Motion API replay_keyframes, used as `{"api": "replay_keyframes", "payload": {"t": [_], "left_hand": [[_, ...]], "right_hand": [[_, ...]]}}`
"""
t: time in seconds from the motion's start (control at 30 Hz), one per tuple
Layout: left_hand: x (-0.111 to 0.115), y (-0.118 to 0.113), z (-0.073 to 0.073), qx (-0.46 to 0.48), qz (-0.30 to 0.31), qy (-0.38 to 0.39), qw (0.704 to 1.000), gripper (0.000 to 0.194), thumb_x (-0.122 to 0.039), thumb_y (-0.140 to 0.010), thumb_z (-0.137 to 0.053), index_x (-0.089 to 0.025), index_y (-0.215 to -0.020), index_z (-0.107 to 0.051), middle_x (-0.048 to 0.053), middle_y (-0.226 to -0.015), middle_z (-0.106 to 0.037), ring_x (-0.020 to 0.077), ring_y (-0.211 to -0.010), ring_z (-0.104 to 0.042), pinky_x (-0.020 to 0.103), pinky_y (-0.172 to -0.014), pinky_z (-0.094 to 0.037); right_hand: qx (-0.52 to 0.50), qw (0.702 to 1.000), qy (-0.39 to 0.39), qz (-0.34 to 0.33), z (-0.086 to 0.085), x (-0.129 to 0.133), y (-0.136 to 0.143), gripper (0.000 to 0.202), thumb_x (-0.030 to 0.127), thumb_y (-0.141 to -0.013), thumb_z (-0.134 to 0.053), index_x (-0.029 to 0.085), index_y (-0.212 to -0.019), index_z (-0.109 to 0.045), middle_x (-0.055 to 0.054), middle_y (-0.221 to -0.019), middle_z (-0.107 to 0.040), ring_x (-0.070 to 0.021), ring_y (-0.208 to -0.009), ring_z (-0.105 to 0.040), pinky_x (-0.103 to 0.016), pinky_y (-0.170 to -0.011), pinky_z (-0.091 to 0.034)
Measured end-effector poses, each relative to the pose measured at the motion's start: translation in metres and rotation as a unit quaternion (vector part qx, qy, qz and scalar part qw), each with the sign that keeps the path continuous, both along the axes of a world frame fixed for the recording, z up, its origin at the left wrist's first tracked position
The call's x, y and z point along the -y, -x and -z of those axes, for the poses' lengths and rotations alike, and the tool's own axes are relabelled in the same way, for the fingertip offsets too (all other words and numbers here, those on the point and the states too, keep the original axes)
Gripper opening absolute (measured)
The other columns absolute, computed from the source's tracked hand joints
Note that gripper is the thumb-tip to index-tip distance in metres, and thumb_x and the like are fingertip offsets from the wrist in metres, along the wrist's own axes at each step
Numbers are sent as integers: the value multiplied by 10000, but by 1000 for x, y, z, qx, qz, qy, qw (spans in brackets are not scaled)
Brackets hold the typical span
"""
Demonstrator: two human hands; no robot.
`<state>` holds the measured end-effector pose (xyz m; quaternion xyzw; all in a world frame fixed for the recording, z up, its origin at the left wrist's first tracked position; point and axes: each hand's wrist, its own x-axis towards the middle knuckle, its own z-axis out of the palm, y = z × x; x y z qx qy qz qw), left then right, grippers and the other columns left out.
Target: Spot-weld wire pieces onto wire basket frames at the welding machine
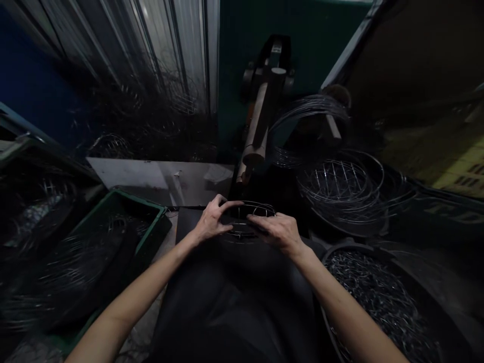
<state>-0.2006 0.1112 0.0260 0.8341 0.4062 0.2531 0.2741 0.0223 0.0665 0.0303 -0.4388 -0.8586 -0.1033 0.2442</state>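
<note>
A round wire frame [242, 235] of thin metal rings and cross wires is between my hands, just above the dark cloth over my lap. My left hand [212, 218] grips its left side, index finger along the upper ring and thumb lower down. On the right side my right hand [279, 231] holds the frame, fingers pointing left across the wires and partly hiding them. Right behind the frame stands a machine [257, 136] with a long pale cylindrical arm that ends near my hands.
To the right are a tub [328, 252] of small metal pieces and a pile of round wire grids [340, 186]. A bundle of wire hoops [313, 108] hangs by the machine. At left is a green crate [151, 229] with wire parts; a pale board [162, 179] stands behind it.
</note>
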Motion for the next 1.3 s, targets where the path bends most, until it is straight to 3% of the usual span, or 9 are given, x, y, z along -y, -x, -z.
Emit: {"api": "replay_keyframes", "payload": {"t": [0.13,0.37,0.47,0.9,1.3], "left_hand": [[4,0,4,17,-14,-3,1000,609,-166,-636,-677,-283,-1213,-518,16,-961,-407,197,-919,-485,363,-853,-449],[9,-1,26,54,-9,1,999,685,-99,-640,-680,-267,-1259,-438,51,-1133,-394,213,-1061,-473,385,-934,-437],[8,-1,33,65,-15,-12,998,676,-123,-654,-689,-268,-1263,-433,52,-1133,-410,219,-1074,-474,394,-940,-432],[1,-13,21,41,-22,-69,997,636,-139,-677,-681,-253,-1258,-447,74,-1105,-436,236,-1033,-485,401,-893,-449],[-12,-15,25,37,-38,-149,987,564,-197,-733,-654,-245,-1258,-452,77,-1097,-449,228,-1000,-498,370,-851,-451]], "right_hand": [[18,998,19,-49,-2,-5,-4,255,342,-877,-521,292,-1091,-651,31,-956,-717,-74,-700,-649,-229,-554,-383],[62,987,-61,-135,-5,-5,-13,381,96,-873,-487,252,-1209,-575,2,-1145,-649,-55,-619,-585,-254,-552,-394],[79,984,-74,-142,-5,-5,-15,415,85,-863,-504,259,-1236,-553,-10,-1180,-628,-59,-615,-572,-258,-545,-393],[111,965,-174,-159,-14,-18,-21,246,131,-849,-556,225,-1054,-653,-16,-1136,-647,-58,-560,-528,-262,-522,-367],[124,959,-197,-158,-7,-28,-24,249,143,-811,-612,181,-1052,-660,-29,-1135,-652,-60,-577,-510,-263,-527,-355]]}}
